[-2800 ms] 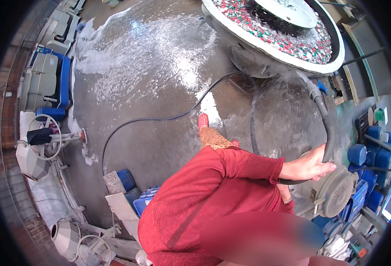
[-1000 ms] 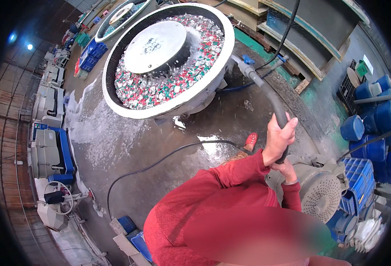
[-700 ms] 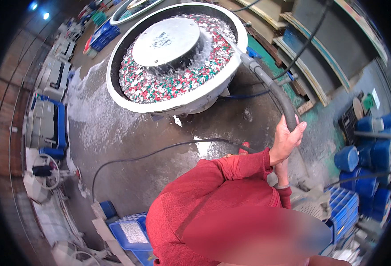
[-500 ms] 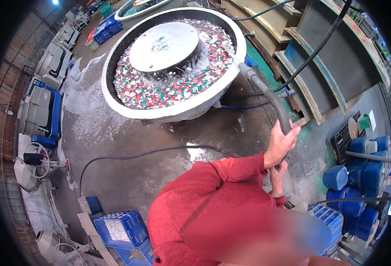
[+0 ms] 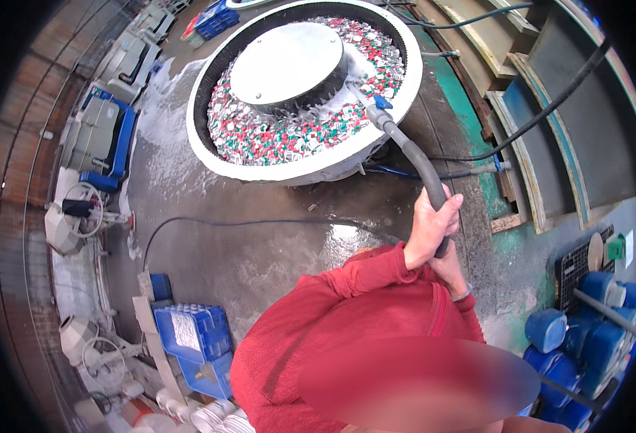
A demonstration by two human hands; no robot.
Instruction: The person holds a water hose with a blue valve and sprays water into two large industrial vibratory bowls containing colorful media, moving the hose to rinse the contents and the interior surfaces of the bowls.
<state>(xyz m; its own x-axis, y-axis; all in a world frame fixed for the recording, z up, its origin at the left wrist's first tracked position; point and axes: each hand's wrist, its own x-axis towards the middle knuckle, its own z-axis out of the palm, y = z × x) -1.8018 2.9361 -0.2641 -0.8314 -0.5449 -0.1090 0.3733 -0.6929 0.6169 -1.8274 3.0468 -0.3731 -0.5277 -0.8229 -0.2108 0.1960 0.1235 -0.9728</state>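
My left hand (image 5: 433,224) is wrapped round a thick dark grey hose (image 5: 417,155), thumb along its side. Just below it, my right hand (image 5: 450,270), with a band at the wrist, closes on the lower part of the hose; its fingers are partly hidden. The hose reaches up to a grey nozzle with a blue valve lever (image 5: 383,102), over the near right side of a large round white tub (image 5: 201,137). Water sprays from it toward the raised middle hub (image 5: 285,63). Small red, green, white and silvery pieces (image 5: 289,137) fill the ring around the hub.
Blue crates (image 5: 217,328) stand at lower left, one holding whitish pieces. Blue jugs (image 5: 546,330) cluster at lower right. Metal troughs (image 5: 585,123) rise at right. A thin dark hose (image 5: 246,222) crosses the wet floor. Grey machines (image 5: 90,133) line the left wall, with foam nearby.
The nozzle has moved left and nearer, further in over the tub, and its blue lever now shows. Both hands keep hold of the hose. The whole view has shifted.
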